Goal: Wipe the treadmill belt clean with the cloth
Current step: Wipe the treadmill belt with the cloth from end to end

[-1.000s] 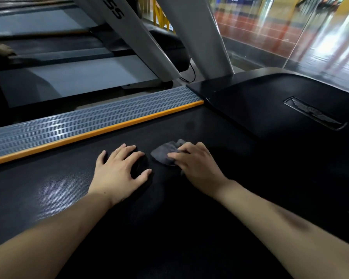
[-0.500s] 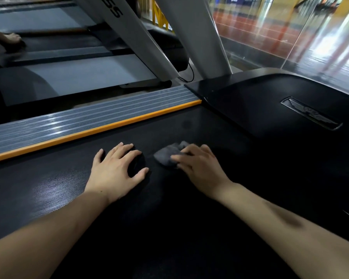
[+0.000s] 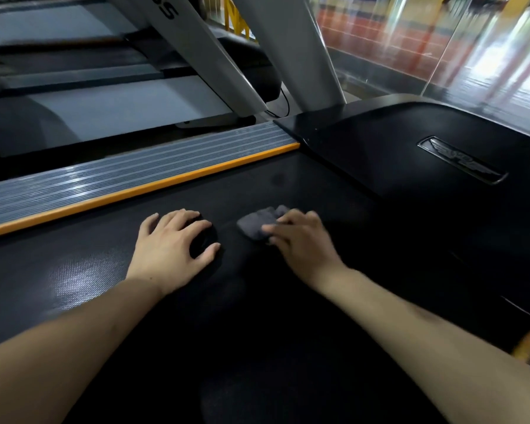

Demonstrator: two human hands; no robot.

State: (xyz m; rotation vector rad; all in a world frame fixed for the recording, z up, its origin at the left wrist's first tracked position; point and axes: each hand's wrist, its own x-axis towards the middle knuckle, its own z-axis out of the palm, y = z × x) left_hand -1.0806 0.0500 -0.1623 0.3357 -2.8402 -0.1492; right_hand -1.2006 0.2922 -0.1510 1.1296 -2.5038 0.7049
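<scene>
Hands both down on the black treadmill belt (image 3: 110,270), set apart from each other with a strip of bare belt between them. Left hand (image 3: 172,249) lies palm-down, fingers spread and fairly straight, thumb stretched out toward the right; it holds nothing and simply rests on the belt. Right hand (image 3: 300,240) sits on a small grey cloth (image 3: 257,223), fingers extended over it and pressing it against the belt; whether the fingertips curl into the fabric cannot be told, as that hand is slightly blurred. Cloth is bunched, its far and left part sticking out past the fingers, lying around mid-width of the belt, toward its front end. Along the belt's left edge runs an orange strip (image 3: 153,188), and beyond it a ribbed grey side rail (image 3: 120,172). At the belt's front end rises the black motor cover (image 3: 395,154) bearing a winged emblem (image 3: 462,163). Two grey uprights (image 3: 294,50) stand past the rail's far end. Another treadmill (image 3: 104,108) lies beyond the left edge.
</scene>
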